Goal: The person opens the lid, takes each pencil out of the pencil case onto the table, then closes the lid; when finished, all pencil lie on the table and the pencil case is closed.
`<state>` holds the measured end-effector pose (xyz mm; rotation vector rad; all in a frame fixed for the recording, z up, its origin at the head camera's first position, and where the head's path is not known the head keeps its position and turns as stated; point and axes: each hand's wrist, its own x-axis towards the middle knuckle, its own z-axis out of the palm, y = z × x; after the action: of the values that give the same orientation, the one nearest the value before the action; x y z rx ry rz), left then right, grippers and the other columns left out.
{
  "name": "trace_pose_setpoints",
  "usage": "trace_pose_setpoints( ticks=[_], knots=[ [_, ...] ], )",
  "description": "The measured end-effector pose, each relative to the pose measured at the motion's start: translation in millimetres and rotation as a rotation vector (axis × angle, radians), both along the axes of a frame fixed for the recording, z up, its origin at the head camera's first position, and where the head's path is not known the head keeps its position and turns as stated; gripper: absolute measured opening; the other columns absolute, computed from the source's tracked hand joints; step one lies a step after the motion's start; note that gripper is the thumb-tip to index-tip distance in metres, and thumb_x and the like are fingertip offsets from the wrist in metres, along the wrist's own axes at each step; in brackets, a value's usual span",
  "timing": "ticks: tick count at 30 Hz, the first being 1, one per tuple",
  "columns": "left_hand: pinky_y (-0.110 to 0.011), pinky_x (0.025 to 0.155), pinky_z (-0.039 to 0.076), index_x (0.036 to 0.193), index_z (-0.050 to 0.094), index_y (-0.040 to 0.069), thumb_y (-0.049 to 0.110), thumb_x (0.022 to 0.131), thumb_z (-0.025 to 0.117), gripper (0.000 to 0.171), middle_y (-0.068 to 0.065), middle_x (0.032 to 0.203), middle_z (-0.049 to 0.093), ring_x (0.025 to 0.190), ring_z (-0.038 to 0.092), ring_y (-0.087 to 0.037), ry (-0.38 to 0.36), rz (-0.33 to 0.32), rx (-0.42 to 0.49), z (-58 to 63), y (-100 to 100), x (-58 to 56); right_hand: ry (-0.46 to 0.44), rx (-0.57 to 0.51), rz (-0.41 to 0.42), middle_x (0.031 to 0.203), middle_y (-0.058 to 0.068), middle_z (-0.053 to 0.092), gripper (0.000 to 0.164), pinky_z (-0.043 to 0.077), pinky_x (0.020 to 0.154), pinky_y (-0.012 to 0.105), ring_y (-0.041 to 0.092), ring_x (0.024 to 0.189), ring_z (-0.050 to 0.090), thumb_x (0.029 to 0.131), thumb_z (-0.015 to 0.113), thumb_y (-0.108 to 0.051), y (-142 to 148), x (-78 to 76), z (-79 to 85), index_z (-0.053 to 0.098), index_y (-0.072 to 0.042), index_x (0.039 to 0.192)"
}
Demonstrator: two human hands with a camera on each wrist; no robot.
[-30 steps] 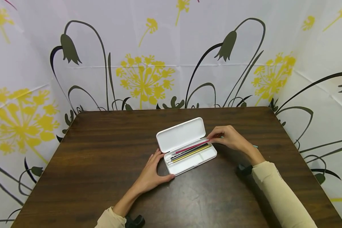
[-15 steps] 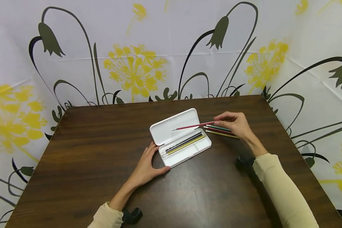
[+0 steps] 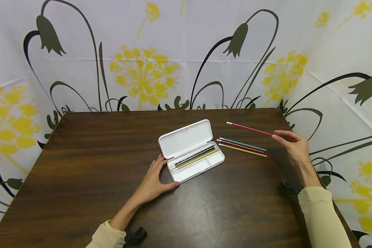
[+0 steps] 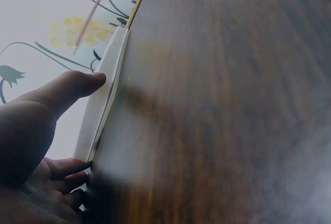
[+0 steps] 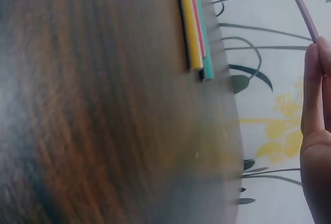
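Note:
A white pencil case (image 3: 209,163) lies with its lid (image 3: 186,137) raised on the dark wooden table. My left hand (image 3: 153,181) holds its left end, the thumb (image 4: 85,83) at the front edge and the fingers around the back corner. Inside the case are black pencils (image 3: 194,155) and a yellow pencil (image 3: 196,159). Off to the right, my right hand (image 3: 292,146) pinches one end of a red pencil (image 3: 249,128) above the table, its eraser end pointing left. Below it lie a green pencil (image 3: 243,144), another red pencil (image 3: 240,146) and a yellow pencil (image 3: 243,150), side by side.
The table (image 3: 96,165) ends at a back edge against a white curtain (image 3: 170,31) with flower prints. Its right edge runs close beside my right forearm. A black wrist strap (image 3: 134,237) shows under my left sleeve.
My right hand has lifted the red pencil out of the case and carried it right, past the pencils on the table. My left hand keeps its place at the case.

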<state>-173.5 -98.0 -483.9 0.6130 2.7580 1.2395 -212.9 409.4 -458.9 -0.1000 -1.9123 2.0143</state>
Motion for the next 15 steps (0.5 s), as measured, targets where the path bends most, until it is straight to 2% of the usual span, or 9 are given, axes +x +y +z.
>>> trace_pose_setpoints(
  ticks=[5, 9, 13, 15],
  knots=[
    [-0.049, 0.118, 0.011, 0.144, 0.043, 0.003, 0.046, 0.072, 0.086, 0.094, -0.016, 0.158, 0.024, 0.147, 0.015, -0.028, -0.003, 0.013, -0.009, 0.9, -5, -0.3, -0.048, 0.078, 0.011, 0.097, 0.006, 0.073, 0.036, 0.054, 0.073, 0.020, 0.016, 0.085, 0.067, 0.079, 0.082, -0.003, -4, -6.9, -10.3, 0.069, 0.010, 0.109],
    [-0.049, 0.118, 0.010, 0.145, 0.043, 0.005, 0.048, 0.073, 0.085, 0.093, -0.016, 0.159, 0.022, 0.147, 0.014, -0.028, -0.016, -0.003, -0.008, 0.6, -2, -0.9, -0.114, 0.205, -0.001, 0.096, 0.003, 0.074, 0.036, 0.053, 0.071, 0.016, 0.014, 0.088, 0.066, 0.079, 0.083, -0.010, -5, -5.6, -14.7, 0.071, 0.008, 0.108],
    [-0.049, 0.118, 0.010, 0.144, 0.043, 0.005, 0.046, 0.073, 0.085, 0.093, -0.016, 0.159, 0.022, 0.147, 0.014, -0.029, -0.021, -0.004, 0.000, 1.3, 1, -0.5, -0.183, 0.350, 0.034, 0.101, 0.008, 0.073, 0.035, 0.053, 0.071, 0.016, 0.014, 0.091, 0.064, 0.083, 0.080, -0.015, -12, -0.7, -4.7, 0.071, 0.006, 0.109],
    [-0.048, 0.118, 0.010, 0.144, 0.043, 0.005, 0.046, 0.073, 0.085, 0.092, -0.016, 0.159, 0.022, 0.147, 0.014, -0.029, -0.021, -0.006, 0.001, 1.2, 2, -1.0, -0.196, 0.417, 0.053, 0.103, 0.011, 0.072, 0.033, 0.052, 0.070, 0.016, 0.015, 0.092, 0.063, 0.084, 0.079, -0.018, -13, -1.1, -5.3, 0.072, 0.003, 0.109]
  ],
)
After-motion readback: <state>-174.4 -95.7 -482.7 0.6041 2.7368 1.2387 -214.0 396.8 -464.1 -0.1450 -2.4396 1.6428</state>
